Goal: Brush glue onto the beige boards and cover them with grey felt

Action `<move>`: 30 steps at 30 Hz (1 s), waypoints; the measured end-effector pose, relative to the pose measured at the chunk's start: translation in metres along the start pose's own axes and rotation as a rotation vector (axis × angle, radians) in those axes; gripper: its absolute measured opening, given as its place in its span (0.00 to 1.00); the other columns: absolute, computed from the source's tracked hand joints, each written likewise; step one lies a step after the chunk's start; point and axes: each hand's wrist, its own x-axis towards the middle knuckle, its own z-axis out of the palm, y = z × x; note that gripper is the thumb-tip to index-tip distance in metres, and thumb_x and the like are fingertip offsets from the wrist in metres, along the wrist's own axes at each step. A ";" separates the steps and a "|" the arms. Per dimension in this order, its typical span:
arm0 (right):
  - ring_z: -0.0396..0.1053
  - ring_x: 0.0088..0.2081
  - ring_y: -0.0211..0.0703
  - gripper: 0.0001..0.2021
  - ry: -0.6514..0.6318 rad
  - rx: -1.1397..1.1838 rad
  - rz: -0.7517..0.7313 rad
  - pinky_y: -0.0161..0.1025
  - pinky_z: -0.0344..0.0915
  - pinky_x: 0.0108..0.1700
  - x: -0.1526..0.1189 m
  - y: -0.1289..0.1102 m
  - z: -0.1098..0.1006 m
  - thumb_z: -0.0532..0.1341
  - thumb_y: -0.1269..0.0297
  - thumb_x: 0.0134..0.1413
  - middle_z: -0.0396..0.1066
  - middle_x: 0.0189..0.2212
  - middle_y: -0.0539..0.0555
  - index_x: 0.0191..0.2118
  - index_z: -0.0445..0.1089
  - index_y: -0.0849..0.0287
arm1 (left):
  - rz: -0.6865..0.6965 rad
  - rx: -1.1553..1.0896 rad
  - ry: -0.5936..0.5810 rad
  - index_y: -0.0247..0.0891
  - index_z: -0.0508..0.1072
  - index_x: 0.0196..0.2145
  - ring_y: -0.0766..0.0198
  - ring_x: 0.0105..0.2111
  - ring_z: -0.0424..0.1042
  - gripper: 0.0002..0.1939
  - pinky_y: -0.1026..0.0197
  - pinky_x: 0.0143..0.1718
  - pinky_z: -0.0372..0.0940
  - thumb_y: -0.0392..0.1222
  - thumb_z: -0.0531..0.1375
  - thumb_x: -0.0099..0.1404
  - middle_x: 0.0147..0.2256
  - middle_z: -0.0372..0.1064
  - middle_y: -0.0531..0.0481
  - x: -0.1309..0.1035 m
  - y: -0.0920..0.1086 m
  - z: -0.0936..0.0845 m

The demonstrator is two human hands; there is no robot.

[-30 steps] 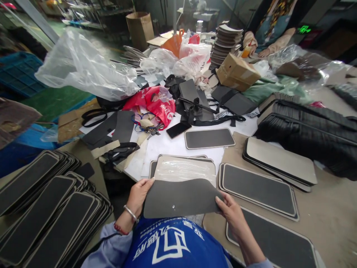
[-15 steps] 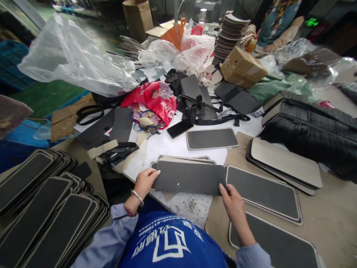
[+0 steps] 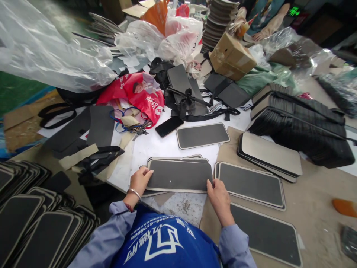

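Note:
A dark grey rectangular panel point(image 3: 180, 175) with a small white speck lies over pale-rimmed panels at the table's front edge. My left hand point(image 3: 140, 181) pinches its left end between thumb and fingers. At its right end, my right hand point(image 3: 219, 195) grips the lower corner. Pale rims of the panels beneath point(image 3: 189, 158) show behind its far edge. Close to my right hand lies a short stack of grey panels with light borders point(image 3: 251, 184). Another such panel point(image 3: 203, 136) rests alone farther back on white paper.
Nearer me at right is another bordered panel point(image 3: 267, 234). Beige-topped panels point(image 3: 270, 154) and a strapped black bundle point(image 3: 301, 123) stand beyond. A phone point(image 3: 169, 127) and red bag point(image 3: 139, 95) lie behind. Stacked panels point(image 3: 44, 230) fill the lower left. A co-worker's hand point(image 3: 258, 36) shows at the back.
The grey panel has come down onto the pale-rimmed panels, lining up more closely with them. Both hands stay on its ends. The camera view has shifted right and downward.

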 end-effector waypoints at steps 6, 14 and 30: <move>0.64 0.39 0.45 0.13 -0.005 -0.074 -0.025 0.38 0.59 0.38 -0.002 0.001 0.004 0.48 0.57 0.58 0.64 0.34 0.57 0.31 0.64 0.59 | 0.003 0.053 -0.005 0.41 0.66 0.19 0.64 0.23 0.64 0.11 0.64 0.26 0.55 0.48 0.57 0.52 0.20 0.66 0.54 0.000 0.001 0.002; 0.65 0.39 0.45 0.15 -0.034 -0.077 -0.022 0.38 0.59 0.36 -0.002 0.002 0.003 0.46 0.57 0.60 0.65 0.36 0.58 0.35 0.65 0.59 | -0.006 0.050 0.010 0.41 0.67 0.20 0.63 0.24 0.64 0.11 0.64 0.26 0.55 0.49 0.56 0.52 0.19 0.66 0.54 0.000 0.001 0.003; 0.68 0.37 0.49 0.23 -0.050 -0.120 -0.106 0.42 0.62 0.36 0.005 0.004 0.003 0.40 0.52 0.59 0.67 0.33 0.62 0.34 0.67 0.60 | -0.006 -0.041 0.026 0.39 0.62 0.18 0.66 0.22 0.60 0.10 0.64 0.27 0.52 0.41 0.57 0.54 0.17 0.58 0.56 0.007 -0.006 0.009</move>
